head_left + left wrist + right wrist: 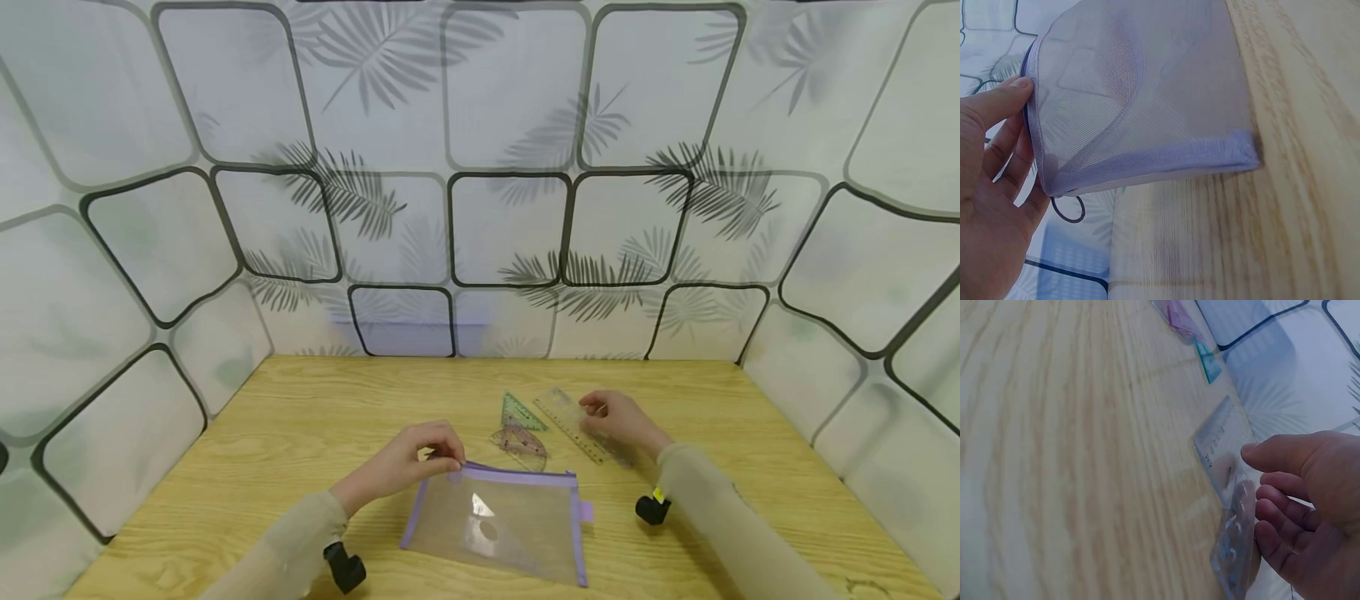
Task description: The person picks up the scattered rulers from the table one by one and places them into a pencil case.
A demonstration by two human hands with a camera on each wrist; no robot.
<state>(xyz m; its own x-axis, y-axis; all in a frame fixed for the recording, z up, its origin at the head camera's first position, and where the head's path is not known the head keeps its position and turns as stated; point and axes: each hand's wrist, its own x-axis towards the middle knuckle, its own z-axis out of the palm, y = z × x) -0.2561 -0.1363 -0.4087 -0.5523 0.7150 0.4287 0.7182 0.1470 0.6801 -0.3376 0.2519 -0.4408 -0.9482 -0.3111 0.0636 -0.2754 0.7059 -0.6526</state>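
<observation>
My left hand (408,462) pinches the zipped top edge of a see-through mesh pouch (495,529) with lilac trim, near its upper left corner. In the left wrist view, the thumb and fingers lie on either side of that edge, and the pouch's mouth is lifted. My right hand (621,421) is at the right side of a clear ruler (568,423), its fingers loosely bent. The right wrist view has the thumb apart from the fingers, close to clear plastic pieces (1232,544); whether the fingertips touch them is hard to tell.
Between the hands, a green set square (521,414) and a pinkish protractor (522,447) lie behind the pouch on the wood-grain table (360,392). A patterned curtain (510,225) stands around the table's back and sides.
</observation>
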